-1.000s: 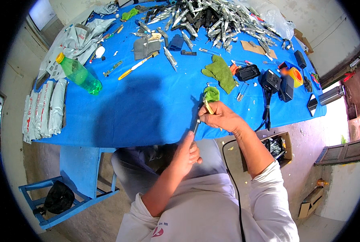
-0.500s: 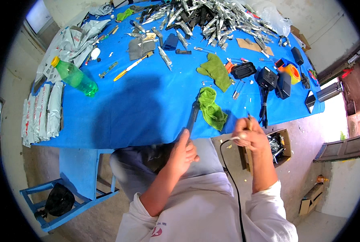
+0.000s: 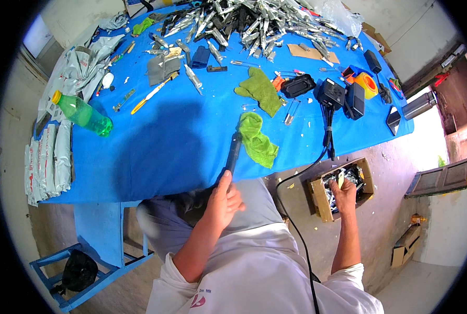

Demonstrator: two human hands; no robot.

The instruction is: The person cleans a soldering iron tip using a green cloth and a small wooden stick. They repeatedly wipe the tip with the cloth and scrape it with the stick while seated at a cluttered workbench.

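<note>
My left hand (image 3: 224,205) is closed around the lower end of a slim dark grey bar-shaped piece (image 3: 234,154), held upright at the table's front edge. The bar's upper tip meets a bright green cloth (image 3: 258,141) lying on the blue tablecloth. Off to the right and lower down, my right hand (image 3: 344,194) reaches into a cardboard box (image 3: 324,208) filled with dark and silvery scraps (image 3: 355,174). Its fingers are closed, with a small pale yellowish bit showing at the fingertips, too small to name. A black cable (image 3: 299,235) runs from the table down over my lap.
A pile of silvery and black slim devices (image 3: 254,26) covers the table's far side. A green bottle (image 3: 84,115) lies at left above grey packets (image 3: 47,162). Black adapters (image 3: 331,94), an orange tape roll (image 3: 367,85) and a phone (image 3: 393,120) sit at right. A blue stool (image 3: 100,230) stands lower left.
My right hand has gone from the table's front edge down and right into the cardboard box, away from the cable. My left hand keeps hold of the dark bar-shaped piece.
</note>
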